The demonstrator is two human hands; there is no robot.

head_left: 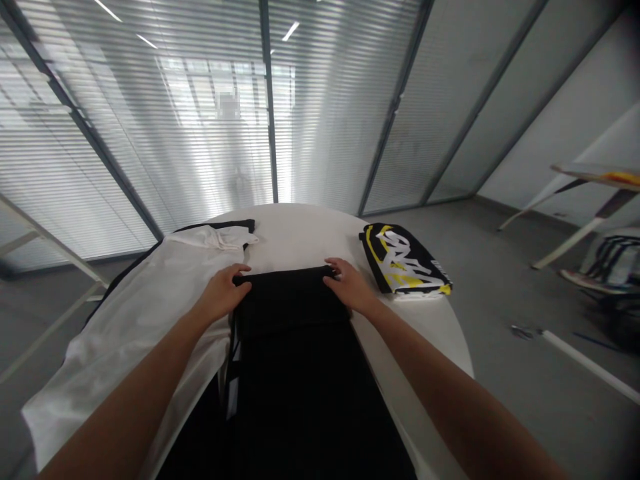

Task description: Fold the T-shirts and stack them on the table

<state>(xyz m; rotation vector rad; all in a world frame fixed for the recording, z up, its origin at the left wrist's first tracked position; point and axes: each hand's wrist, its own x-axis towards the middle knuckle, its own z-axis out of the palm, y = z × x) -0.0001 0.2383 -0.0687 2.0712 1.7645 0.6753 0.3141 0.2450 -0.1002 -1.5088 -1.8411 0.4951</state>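
Note:
A black garment (293,347) lies along the white round table (300,233), its far end folded over. My left hand (223,292) grips the left corner of that folded edge, fingers curled on the cloth. My right hand (350,283) holds the right corner the same way. A white garment (150,300) is spread on the table's left side, touching my left hand. To the right of my right hand lies a folded black garment with a yellow and white print (403,261).
Glass walls with blinds (225,120) stand behind the table. A white slanted frame (45,247) is at the left. At the right are a table's legs (575,233), striped items on the floor (610,267) and a white rod (585,360).

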